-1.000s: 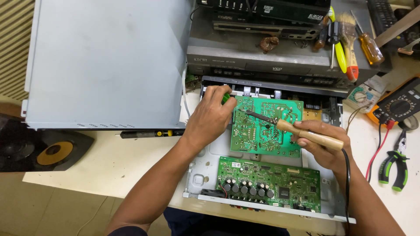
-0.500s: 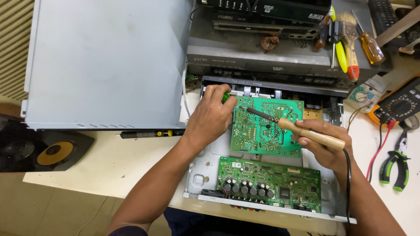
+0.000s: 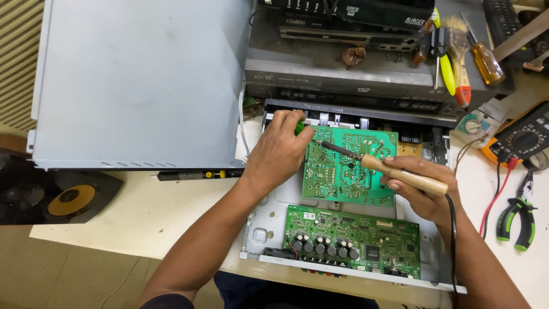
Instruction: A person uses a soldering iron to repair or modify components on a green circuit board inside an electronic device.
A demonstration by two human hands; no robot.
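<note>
- At the centre of the frame we hold our left hand [image 3: 280,151] closed on the top left corner of a green circuit board [image 3: 349,169], solder side up, dotted with silver joints.
- Our right hand [image 3: 423,186] grips the pale wooden handle of a soldering iron [image 3: 383,166]; its dark metal tip rests on the board's upper left area.
- The board lies tilted over an open grey metal chassis [image 3: 269,220] on the white worktop [image 3: 143,212].
- Lower centre, a second green board [image 3: 354,240] carries dark cylindrical capacitors.
- Upper left, a flat grey metal cover [image 3: 137,80] fills the frame.
- At the right edge lie green-handled pliers [image 3: 517,214] and an orange-edged multimeter [image 3: 523,140].
- Upper right, screwdrivers [image 3: 452,57] with yellow, red and amber handles rest on a grey player [image 3: 343,74].
</note>
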